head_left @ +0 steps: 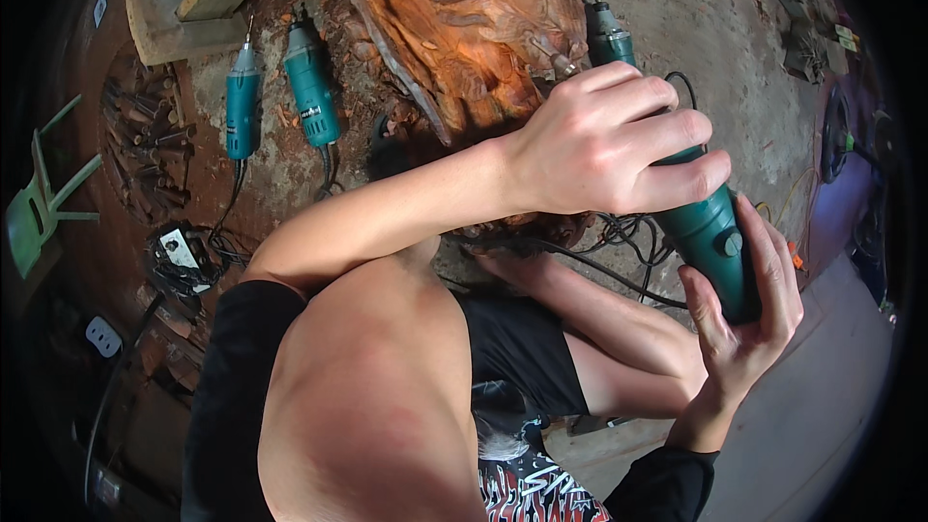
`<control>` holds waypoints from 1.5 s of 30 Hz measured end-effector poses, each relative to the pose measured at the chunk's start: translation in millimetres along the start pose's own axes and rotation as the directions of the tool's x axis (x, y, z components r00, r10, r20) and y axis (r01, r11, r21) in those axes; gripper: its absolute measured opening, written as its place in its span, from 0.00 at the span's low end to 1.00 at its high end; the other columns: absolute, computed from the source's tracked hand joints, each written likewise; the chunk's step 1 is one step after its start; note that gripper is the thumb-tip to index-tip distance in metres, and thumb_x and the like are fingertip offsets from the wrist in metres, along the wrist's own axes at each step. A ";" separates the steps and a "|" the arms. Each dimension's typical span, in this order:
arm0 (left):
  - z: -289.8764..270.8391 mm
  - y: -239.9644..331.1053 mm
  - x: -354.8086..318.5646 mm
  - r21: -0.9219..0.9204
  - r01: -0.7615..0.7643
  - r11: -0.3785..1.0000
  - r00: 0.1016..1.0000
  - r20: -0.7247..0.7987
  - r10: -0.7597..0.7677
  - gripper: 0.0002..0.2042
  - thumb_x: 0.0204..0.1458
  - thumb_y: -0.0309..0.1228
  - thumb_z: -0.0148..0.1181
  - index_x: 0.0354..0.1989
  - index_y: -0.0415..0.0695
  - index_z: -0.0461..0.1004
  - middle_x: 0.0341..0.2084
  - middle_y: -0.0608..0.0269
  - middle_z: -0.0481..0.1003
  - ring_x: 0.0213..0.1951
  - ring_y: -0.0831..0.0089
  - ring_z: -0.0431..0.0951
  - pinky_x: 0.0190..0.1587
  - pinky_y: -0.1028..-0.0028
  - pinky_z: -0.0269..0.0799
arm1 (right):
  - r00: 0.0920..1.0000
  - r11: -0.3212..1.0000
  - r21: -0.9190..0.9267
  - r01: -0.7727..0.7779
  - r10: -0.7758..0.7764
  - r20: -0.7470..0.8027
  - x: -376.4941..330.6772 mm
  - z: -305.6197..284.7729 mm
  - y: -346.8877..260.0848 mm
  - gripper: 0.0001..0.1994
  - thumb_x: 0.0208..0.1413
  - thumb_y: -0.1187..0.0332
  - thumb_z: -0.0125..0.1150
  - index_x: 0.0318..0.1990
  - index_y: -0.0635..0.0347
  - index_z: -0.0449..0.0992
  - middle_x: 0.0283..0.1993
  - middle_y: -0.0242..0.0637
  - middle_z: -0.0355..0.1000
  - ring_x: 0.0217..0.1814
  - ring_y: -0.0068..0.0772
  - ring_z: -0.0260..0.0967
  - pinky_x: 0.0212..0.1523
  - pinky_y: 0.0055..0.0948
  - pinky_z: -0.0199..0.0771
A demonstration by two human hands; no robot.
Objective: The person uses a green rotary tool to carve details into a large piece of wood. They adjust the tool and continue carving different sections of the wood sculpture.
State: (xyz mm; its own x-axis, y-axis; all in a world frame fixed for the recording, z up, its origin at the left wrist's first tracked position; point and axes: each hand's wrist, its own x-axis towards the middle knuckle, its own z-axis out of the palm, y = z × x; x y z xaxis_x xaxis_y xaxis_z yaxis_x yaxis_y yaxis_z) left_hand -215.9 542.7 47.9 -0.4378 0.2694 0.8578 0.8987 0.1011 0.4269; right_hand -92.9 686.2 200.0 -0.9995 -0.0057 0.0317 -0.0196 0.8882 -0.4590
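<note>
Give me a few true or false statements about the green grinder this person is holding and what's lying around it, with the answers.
1. Both hands hold one green die grinder. True: the left hand wraps its upper body and the right hand cups its rear end.
2. The grinder's tip points at a sheet of metal. False: it points at the carved reddish wood piece.
3. Two more green grinders lie idle to the left of the carving. True.
4. Those two spare grinders are cordless. False: a black cord runs from each.
5. A green plastic chair stands at the far left. True.
</note>
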 end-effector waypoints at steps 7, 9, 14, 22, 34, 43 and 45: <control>1.7 -1.7 1.5 0.009 0.011 1.000 0.998 -0.062 -0.011 0.14 0.42 0.31 0.68 0.40 0.57 0.82 0.32 0.72 0.78 0.30 0.75 0.80 0.29 0.76 0.74 | 1.000 1.000 -0.018 -0.015 0.015 0.010 6.5 -3.2 -5.8 0.33 0.41 0.69 0.81 0.58 0.69 0.80 0.52 0.50 0.81 0.47 0.48 0.80 0.48 0.38 0.81; 1.6 -2.7 1.7 0.017 0.008 1.000 0.998 -0.066 -0.007 0.14 0.42 0.31 0.68 0.40 0.57 0.82 0.32 0.72 0.78 0.30 0.75 0.80 0.29 0.76 0.74 | 1.000 1.000 -0.006 -0.023 0.023 0.007 7.8 -3.0 -6.4 0.33 0.40 0.69 0.80 0.58 0.69 0.80 0.51 0.51 0.81 0.47 0.48 0.80 0.48 0.38 0.81; 2.1 -3.2 2.1 0.018 0.014 1.000 0.997 -0.071 -0.012 0.13 0.41 0.31 0.68 0.39 0.57 0.82 0.32 0.73 0.78 0.30 0.75 0.80 0.30 0.75 0.75 | 0.999 0.999 0.000 -0.038 0.038 0.007 9.0 -2.8 -7.7 0.33 0.40 0.71 0.80 0.58 0.69 0.80 0.50 0.52 0.81 0.48 0.49 0.81 0.49 0.40 0.81; 3.1 -5.0 1.3 0.014 0.001 1.000 0.998 -0.055 0.000 0.13 0.41 0.32 0.66 0.38 0.58 0.82 0.31 0.73 0.78 0.29 0.75 0.79 0.30 0.76 0.75 | 0.999 0.999 0.007 -0.053 0.053 -0.001 7.0 -0.3 -7.2 0.32 0.41 0.71 0.80 0.58 0.70 0.79 0.50 0.54 0.80 0.50 0.52 0.80 0.51 0.41 0.80; 5.0 -5.8 -0.6 0.047 0.005 0.999 0.998 -0.062 -0.002 0.12 0.41 0.32 0.67 0.37 0.59 0.82 0.31 0.74 0.78 0.29 0.76 0.79 0.29 0.76 0.74 | 0.999 0.999 0.007 -0.041 0.041 -0.001 7.9 1.6 -2.6 0.32 0.44 0.67 0.79 0.58 0.72 0.79 0.50 0.55 0.80 0.50 0.51 0.80 0.52 0.42 0.80; 4.2 -4.1 -0.8 0.049 0.018 0.999 0.998 -0.058 -0.015 0.11 0.42 0.33 0.66 0.36 0.60 0.81 0.30 0.76 0.78 0.29 0.76 0.79 0.28 0.78 0.73 | 1.000 1.000 0.003 -0.023 0.023 -0.003 6.0 1.9 -2.1 0.31 0.45 0.67 0.79 0.58 0.73 0.78 0.50 0.55 0.80 0.50 0.53 0.80 0.52 0.43 0.80; 5.1 -4.6 -1.2 0.050 0.015 0.999 0.998 -0.069 -0.011 0.11 0.42 0.33 0.66 0.36 0.60 0.81 0.30 0.76 0.78 0.29 0.76 0.79 0.28 0.78 0.73 | 1.000 1.000 0.003 -0.030 0.030 0.001 6.3 1.8 -2.9 0.31 0.45 0.67 0.79 0.58 0.74 0.79 0.50 0.56 0.80 0.50 0.53 0.80 0.52 0.43 0.80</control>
State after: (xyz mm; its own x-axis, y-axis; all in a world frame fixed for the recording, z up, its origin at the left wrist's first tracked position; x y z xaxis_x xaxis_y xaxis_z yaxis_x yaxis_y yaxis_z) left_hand -219.4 546.8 43.4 -0.4488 0.2017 0.8706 0.8924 0.1526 0.4247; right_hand -99.2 682.7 200.0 -0.9996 0.0205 0.0174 0.0102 0.8865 -0.4626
